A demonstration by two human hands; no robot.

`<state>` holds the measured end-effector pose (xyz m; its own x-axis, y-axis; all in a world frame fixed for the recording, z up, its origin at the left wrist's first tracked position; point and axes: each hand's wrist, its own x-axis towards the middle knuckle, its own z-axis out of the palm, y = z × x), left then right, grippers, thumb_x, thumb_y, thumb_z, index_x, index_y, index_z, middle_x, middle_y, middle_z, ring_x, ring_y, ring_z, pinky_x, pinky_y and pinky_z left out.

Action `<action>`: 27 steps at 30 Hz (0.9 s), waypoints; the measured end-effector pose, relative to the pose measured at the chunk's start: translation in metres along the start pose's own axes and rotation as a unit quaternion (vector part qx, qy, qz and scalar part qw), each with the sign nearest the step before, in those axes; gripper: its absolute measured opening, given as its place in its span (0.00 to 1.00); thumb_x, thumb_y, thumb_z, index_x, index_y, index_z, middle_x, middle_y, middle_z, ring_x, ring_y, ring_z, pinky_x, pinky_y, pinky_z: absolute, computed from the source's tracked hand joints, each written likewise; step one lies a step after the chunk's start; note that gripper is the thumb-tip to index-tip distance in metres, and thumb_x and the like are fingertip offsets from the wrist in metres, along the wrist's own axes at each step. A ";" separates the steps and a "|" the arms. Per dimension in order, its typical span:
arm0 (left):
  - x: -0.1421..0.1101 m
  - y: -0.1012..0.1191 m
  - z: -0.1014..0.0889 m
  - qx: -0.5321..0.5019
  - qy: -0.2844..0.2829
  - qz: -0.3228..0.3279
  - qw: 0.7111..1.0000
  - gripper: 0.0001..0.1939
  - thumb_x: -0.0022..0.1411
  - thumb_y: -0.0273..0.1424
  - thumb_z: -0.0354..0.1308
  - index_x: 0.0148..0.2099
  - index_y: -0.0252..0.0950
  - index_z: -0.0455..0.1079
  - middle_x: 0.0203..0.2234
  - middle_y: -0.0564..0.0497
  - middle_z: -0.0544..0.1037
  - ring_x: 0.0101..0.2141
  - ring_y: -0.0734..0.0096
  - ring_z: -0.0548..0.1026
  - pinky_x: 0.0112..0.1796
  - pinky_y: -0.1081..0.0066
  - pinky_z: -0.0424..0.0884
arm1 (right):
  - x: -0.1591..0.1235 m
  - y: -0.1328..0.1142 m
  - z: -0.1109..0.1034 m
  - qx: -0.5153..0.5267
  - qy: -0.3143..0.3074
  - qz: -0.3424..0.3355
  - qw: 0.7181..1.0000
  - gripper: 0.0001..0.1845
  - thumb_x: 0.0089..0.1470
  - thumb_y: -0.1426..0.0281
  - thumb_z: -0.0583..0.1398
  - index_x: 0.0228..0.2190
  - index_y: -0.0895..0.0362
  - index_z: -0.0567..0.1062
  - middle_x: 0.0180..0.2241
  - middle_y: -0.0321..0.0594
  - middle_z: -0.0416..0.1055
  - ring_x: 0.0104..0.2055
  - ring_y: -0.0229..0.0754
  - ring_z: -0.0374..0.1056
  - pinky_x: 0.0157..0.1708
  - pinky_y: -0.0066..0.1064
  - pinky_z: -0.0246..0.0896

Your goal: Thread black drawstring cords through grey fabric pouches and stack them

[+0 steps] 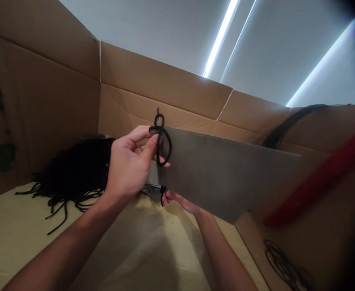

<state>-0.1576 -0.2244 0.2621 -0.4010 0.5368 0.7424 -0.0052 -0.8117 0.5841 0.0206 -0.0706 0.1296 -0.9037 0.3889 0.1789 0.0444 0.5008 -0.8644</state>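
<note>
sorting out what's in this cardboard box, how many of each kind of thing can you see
left hand and right hand: 2
grey flat panel: 1
black cord loop: 1
black knot: 1
pile of black cords: 1
coil of dark cord: 1
red strip: 1
black strap: 1
total: 9

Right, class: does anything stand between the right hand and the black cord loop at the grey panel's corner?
Yes: the grey panel lies between the right hand and the black cord loop, which the left hand grips.
</note>
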 end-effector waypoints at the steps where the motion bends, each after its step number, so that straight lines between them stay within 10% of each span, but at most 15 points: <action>1: 0.001 -0.001 -0.002 0.000 0.007 0.001 1.000 0.16 0.65 0.40 0.71 0.30 0.34 0.77 0.28 0.54 0.72 0.21 0.77 0.76 0.22 0.78 0.77 | 0.000 0.000 0.000 0.011 -0.005 0.001 1.000 0.19 0.68 0.55 0.62 0.41 0.59 0.77 0.38 0.39 0.77 0.38 0.40 0.74 0.41 0.37 0.74; 12: 0.018 -0.013 -0.012 -0.107 0.056 -0.049 0.992 0.18 0.59 0.39 0.75 0.27 0.33 0.76 0.25 0.53 0.72 0.24 0.77 0.70 0.24 0.77 0.77 | -0.003 -0.002 0.008 0.120 0.019 -0.012 0.993 0.20 0.67 0.53 0.63 0.40 0.59 0.76 0.32 0.35 0.74 0.31 0.37 0.71 0.34 0.33 0.71; 19: 0.029 -0.028 -0.017 -0.208 0.117 -0.126 0.963 0.10 0.60 0.25 0.72 0.28 0.32 0.76 0.23 0.56 0.70 0.22 0.80 0.68 0.25 0.79 0.78 | 0.001 -0.033 0.019 0.207 0.129 -0.055 0.968 0.37 0.38 0.35 0.72 0.26 0.55 0.72 0.28 0.37 0.69 0.27 0.37 0.61 0.28 0.32 0.57; 27: 0.033 -0.040 -0.017 -0.239 0.150 -0.140 0.949 0.08 0.58 0.23 0.72 0.29 0.32 0.76 0.25 0.55 0.74 0.23 0.79 0.71 0.27 0.77 0.77 | 0.006 -0.046 0.023 0.275 0.180 -0.105 0.938 0.35 0.39 0.41 0.76 0.27 0.51 0.66 0.22 0.30 0.60 0.25 0.38 0.58 0.29 0.32 0.57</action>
<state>-0.1865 -0.1777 0.2574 -0.5654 0.7153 0.4108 -0.5358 -0.6971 0.4764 0.0032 -0.1086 0.1593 -0.6606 0.6125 0.4341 -0.4349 0.1591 -0.8863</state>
